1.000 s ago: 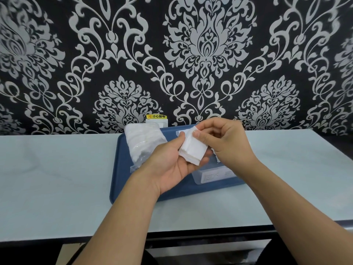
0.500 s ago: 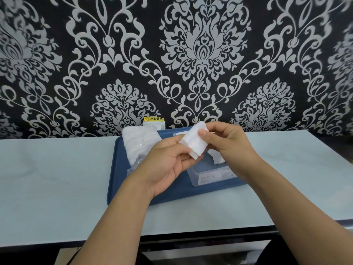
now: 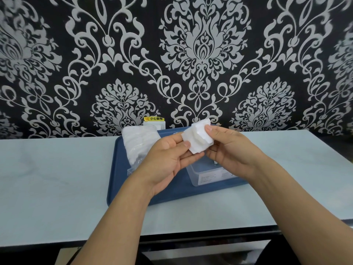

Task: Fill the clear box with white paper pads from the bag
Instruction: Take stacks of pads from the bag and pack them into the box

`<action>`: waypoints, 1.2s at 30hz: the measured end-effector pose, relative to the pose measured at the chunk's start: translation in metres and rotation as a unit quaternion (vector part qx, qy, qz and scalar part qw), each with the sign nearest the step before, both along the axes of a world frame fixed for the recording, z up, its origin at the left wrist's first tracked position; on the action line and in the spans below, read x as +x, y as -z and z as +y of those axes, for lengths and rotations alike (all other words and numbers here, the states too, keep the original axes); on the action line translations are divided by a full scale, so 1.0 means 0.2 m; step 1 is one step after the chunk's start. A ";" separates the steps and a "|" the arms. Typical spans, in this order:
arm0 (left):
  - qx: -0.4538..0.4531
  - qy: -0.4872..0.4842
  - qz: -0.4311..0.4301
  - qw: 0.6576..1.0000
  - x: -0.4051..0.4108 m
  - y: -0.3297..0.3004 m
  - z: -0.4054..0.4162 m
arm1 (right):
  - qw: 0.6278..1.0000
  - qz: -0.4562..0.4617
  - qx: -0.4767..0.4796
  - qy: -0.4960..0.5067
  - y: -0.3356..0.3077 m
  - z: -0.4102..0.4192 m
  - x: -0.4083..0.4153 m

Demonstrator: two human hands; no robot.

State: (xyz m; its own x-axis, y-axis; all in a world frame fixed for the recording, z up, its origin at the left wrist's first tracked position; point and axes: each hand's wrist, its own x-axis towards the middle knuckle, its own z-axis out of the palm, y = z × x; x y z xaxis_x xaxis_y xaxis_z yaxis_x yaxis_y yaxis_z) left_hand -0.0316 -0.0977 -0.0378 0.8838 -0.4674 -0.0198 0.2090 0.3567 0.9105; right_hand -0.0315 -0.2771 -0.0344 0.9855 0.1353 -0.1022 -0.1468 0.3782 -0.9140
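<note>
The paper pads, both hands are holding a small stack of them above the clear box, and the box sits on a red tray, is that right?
Not quite. The tray is blue, not red, as the head view shows. The rest holds: the left hand and the right hand both hold a small stack of white paper pads above the clear box, which sits on that tray.

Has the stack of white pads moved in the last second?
Yes. The white pads rose, from below the blue tray back rim to its level.

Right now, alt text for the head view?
Both hands, left hand and right hand, pinch a small stack of white paper pads above a clear box on a blue tray; the bag lies at the tray's left.
</note>
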 end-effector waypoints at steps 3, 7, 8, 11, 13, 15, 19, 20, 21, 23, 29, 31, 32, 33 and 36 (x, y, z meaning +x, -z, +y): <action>0.009 -0.034 -0.002 0.999 0.00 0.00 -0.02 | 1.000 -0.007 -0.012 0.025 0.01 0.01 0.01; -0.007 -0.029 0.007 1.000 -0.01 -0.01 -0.03 | 0.999 -0.002 0.006 0.051 0.01 0.03 0.01; -0.008 -0.028 0.007 1.000 -0.01 -0.01 -0.03 | 0.999 0.002 0.013 0.050 0.01 0.03 0.01; -0.003 -0.037 -0.004 0.999 -0.01 0.00 -0.03 | 0.998 0.019 0.042 0.040 0.00 0.03 0.00; 0.016 -0.051 -0.025 0.998 -0.01 0.01 -0.04 | 0.998 0.025 0.046 0.038 0.00 0.04 0.00; 0.030 -0.062 -0.039 0.997 0.00 0.02 -0.04 | 0.998 0.027 0.046 0.042 0.00 0.05 0.00; 0.014 -0.048 -0.025 0.998 0.00 0.01 -0.04 | 0.997 0.029 0.043 0.054 0.01 0.06 0.00; 0.009 -0.043 -0.022 0.999 -0.01 0.00 -0.04 | 0.997 0.032 0.048 0.054 0.01 0.05 0.00; 0.007 -0.040 -0.023 0.999 -0.01 0.00 -0.03 | 0.997 0.035 0.050 0.054 0.01 0.05 0.00; 0.013 -0.039 -0.028 0.999 -0.01 0.01 -0.03 | 0.997 0.039 0.048 0.054 0.01 0.05 0.01; 0.040 -0.070 -0.033 0.996 -0.01 0.01 -0.05 | 0.997 -0.003 -0.027 0.068 0.03 0.05 0.00; 0.057 -0.093 -0.038 0.993 -0.01 0.01 -0.06 | 0.995 -0.035 -0.056 0.076 0.03 0.06 0.00; 0.066 -0.105 -0.040 0.991 0.00 0.02 -0.06 | 0.993 -0.058 -0.073 0.074 0.02 0.07 -0.01; 0.072 -0.116 -0.039 0.990 0.00 0.02 -0.06 | 0.989 -0.085 -0.099 0.068 0.02 0.07 -0.01; 0.095 -0.125 -0.033 0.987 0.01 0.04 -0.06 | 0.960 -0.169 -0.219 0.033 0.02 0.04 -0.02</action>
State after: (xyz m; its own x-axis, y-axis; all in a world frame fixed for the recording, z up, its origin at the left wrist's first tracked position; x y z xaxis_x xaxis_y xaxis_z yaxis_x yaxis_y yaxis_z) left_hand -0.0302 -0.1091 -0.0451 0.9735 -0.2276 -0.0241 0.0734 0.2105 0.9748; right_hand -0.0358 -0.2684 -0.0377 0.9772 0.0890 0.1926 0.1979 -0.0557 -0.9786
